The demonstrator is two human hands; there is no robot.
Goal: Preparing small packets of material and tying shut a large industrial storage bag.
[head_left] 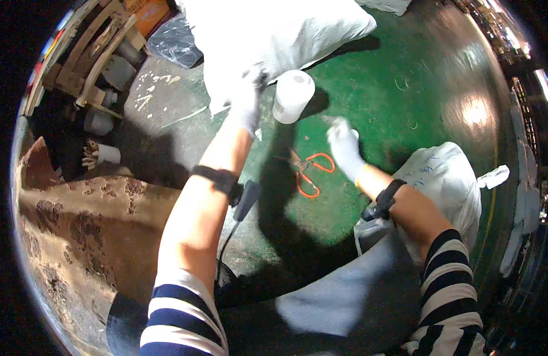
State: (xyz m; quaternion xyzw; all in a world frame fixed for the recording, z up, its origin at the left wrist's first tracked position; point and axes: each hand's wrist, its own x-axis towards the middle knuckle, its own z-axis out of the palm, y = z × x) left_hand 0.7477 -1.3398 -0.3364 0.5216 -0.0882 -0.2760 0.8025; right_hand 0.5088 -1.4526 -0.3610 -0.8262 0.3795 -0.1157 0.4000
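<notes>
Two risks, by judgement: toppling of the cylinder (294, 98) and contact with the scissors (298, 164). Likely cause of toppling: a tug on the sack (286, 35), lying just behind the cylinder and to its left, or a sideways sweep of the left hand (246, 104). Likely cause of a cut or snag: lowering a hand unseen onto the scissors, lying with handles spread on the floor (369, 77) in front of the cylinder.

Left hand: left of the cylinder, at the near edge of the sack, apparently touching. Fingers bent; too blurred to confirm a grip on the fabric.

Right hand (347, 151): right of the cylinder and forward of it, well apart from the sack. Fingers curled close together; cannot tell whether empty or pinching something small.
</notes>
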